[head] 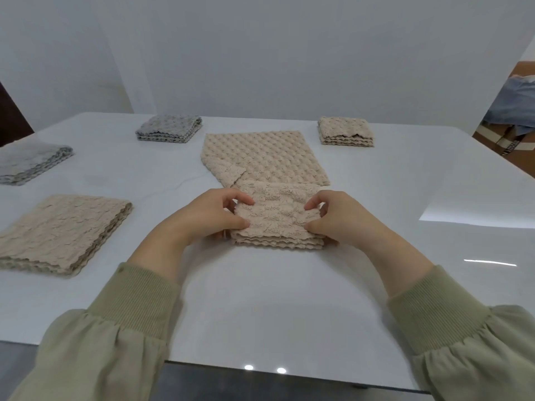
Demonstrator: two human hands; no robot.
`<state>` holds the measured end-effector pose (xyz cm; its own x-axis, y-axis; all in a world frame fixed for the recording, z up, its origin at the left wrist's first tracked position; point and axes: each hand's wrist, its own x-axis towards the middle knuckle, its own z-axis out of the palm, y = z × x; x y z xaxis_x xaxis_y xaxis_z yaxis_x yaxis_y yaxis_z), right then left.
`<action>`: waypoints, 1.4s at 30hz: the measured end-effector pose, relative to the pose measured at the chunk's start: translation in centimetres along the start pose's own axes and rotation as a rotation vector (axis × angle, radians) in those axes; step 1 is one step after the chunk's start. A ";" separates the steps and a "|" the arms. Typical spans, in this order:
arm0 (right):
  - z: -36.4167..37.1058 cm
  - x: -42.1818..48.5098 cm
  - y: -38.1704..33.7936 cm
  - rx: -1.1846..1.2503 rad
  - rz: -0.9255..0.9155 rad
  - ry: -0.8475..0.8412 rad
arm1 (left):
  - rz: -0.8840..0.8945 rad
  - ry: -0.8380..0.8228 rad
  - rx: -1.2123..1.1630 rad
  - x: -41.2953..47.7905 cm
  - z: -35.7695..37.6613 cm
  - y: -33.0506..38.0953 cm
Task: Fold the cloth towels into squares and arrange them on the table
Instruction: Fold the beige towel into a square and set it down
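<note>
Hands (pixel 208 217) (pixel 343 219) pinch beige towel (pixel 278 219); strap (pixel 515 146) lettering unreadable.

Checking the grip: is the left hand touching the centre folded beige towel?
Touching: head view shows left hand pinching one edge of the folded beige textured cloth towel.

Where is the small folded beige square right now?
Head view: the small folded beige square sits far right on the table, apart from the spread beige towel, just right of its far end.
</note>
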<state>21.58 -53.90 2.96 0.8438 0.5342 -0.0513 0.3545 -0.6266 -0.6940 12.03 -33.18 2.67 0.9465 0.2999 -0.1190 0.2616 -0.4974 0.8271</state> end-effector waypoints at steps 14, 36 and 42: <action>-0.6 -1.1 0.2 -0.418 -0.411 -0.118 | 0.526 0.007 0.561 -0.3 2.2 0.0; -0.4 -0.5 -0.2 -0.404 -0.551 0.256 | 0.715 0.272 0.577 -0.6 2.8 0.5; -0.8 -0.8 -0.1 -0.356 -0.469 0.154 | 0.705 0.317 0.489 -0.6 2.8 0.3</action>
<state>21.18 -54.71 3.65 0.6044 0.7274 0.3249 0.7930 -0.5100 -0.3333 12.13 -35.83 1.46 0.8401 -0.0311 0.5415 -0.2384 -0.9179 0.3173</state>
